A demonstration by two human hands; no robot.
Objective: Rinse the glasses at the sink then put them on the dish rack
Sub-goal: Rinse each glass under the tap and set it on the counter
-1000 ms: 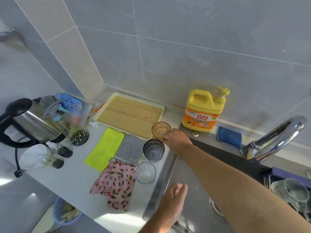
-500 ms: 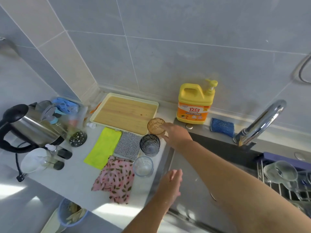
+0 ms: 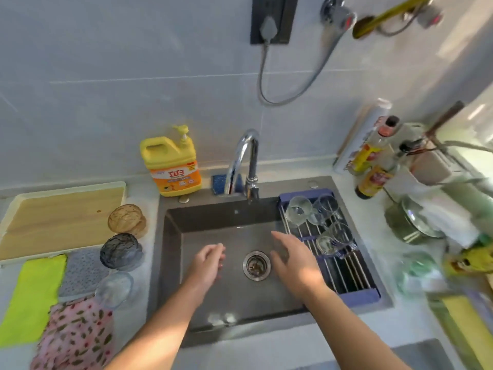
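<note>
A: What has changed since half a second ago?

B: The right hand (image 3: pixel 293 259) has left the amber glass (image 3: pixel 125 218) and is now hovering over the sink (image 3: pixel 213 217), fingers spread, empty.

A: And the left hand (image 3: pixel 206 264)?

B: It is hanging loosely curled at frame centre, holding nothing.

A: Where are the glasses?

B: Amber, dark glass (image 3: pixel 120 251) and clear glass (image 3: pixel 114 289) are standing at centre left; rinsed ones are lying on the dish rack (image 3: pixel 354 292).
</note>
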